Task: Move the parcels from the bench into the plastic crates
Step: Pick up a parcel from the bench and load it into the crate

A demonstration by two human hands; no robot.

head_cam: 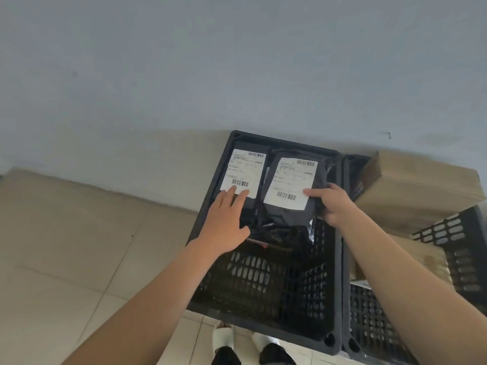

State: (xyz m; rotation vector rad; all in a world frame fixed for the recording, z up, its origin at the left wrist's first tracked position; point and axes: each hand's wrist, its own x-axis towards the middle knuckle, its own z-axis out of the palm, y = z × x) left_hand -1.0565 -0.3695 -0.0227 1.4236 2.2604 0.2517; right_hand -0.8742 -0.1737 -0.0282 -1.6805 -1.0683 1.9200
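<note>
While gripped by right hand (334, 204) | black parcel (290, 191), white barcode label

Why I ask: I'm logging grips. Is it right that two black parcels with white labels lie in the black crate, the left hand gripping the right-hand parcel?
Not quite. The head view shows the right hand gripping the right-hand parcel; the left hand rests flat on the left-hand parcel. Both lie in the black crate.
</note>
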